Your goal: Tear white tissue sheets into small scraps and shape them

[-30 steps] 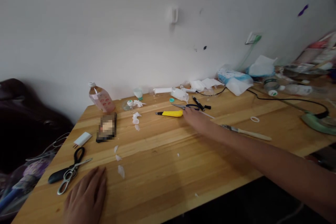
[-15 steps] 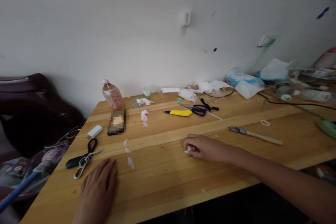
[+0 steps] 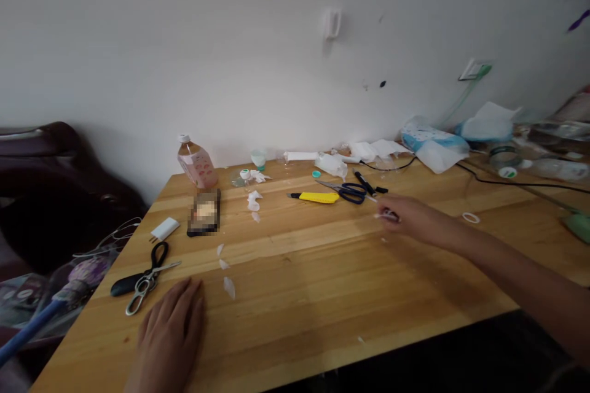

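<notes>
My left hand [image 3: 168, 325] lies palm down on the wooden table [image 3: 286, 295], its fingers stretched out, holding nothing. Just beyond it are silver-and-black scissors [image 3: 146, 285]. My right hand [image 3: 405, 216] is closed above the right half of the table. A small white crumpled scrap [image 3: 390, 215] shows between its thumb and fingers, blurred. Close by lie dark blue-handled scissors [image 3: 353, 192], a yellow utility knife [image 3: 319, 197] and a black marker [image 3: 364, 183] with its cap off. The wooden-handled tool is out of sight, probably behind my right arm.
A pink drink bottle [image 3: 197, 166], a phone [image 3: 204, 213] and a white charger [image 3: 165, 229] stand or lie at the left. White scraps [image 3: 229, 287] dot the table. Tissue packs [image 3: 433, 144], bottles [image 3: 503, 161] and a black cable [image 3: 516, 182] line the right back. A white ring [image 3: 471, 218] lies right.
My right hand has moved right and away from me, still closed around the white scrap. The wooden-handled tool is now hidden. My left hand has stayed in place. The view has shifted slightly.
</notes>
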A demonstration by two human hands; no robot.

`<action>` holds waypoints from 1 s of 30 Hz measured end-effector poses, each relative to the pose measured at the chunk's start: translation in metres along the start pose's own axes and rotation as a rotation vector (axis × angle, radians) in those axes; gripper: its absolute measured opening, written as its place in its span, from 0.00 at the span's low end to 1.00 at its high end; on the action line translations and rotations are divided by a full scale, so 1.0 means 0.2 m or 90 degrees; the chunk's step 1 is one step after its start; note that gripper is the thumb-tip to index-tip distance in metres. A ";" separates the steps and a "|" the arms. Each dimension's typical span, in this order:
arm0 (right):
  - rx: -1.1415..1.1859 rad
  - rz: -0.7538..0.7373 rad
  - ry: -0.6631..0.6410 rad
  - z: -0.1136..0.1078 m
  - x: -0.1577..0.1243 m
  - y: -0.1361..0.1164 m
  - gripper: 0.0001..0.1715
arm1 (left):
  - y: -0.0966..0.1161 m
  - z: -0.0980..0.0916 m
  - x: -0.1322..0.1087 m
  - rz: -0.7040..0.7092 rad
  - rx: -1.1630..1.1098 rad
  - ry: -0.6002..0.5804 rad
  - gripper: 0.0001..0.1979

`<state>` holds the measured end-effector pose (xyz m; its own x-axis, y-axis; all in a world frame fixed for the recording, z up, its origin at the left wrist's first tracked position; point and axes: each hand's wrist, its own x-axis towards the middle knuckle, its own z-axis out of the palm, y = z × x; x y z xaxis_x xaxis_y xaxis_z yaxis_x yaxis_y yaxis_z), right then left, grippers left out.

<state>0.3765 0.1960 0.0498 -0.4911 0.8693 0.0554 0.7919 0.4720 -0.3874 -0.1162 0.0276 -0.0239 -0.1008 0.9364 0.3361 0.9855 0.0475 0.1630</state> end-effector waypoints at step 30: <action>0.284 -0.144 0.020 0.44 -0.41 -0.63 0.10 | 0.44 -0.09 -0.20 -0.196 -0.469 0.119 0.13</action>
<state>0.2850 0.0526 0.0121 -0.6162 0.7596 0.2080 0.4314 0.5465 -0.7178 -0.0275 -0.0112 -0.0063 -0.4370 0.8424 0.3153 0.5743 -0.0085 0.8186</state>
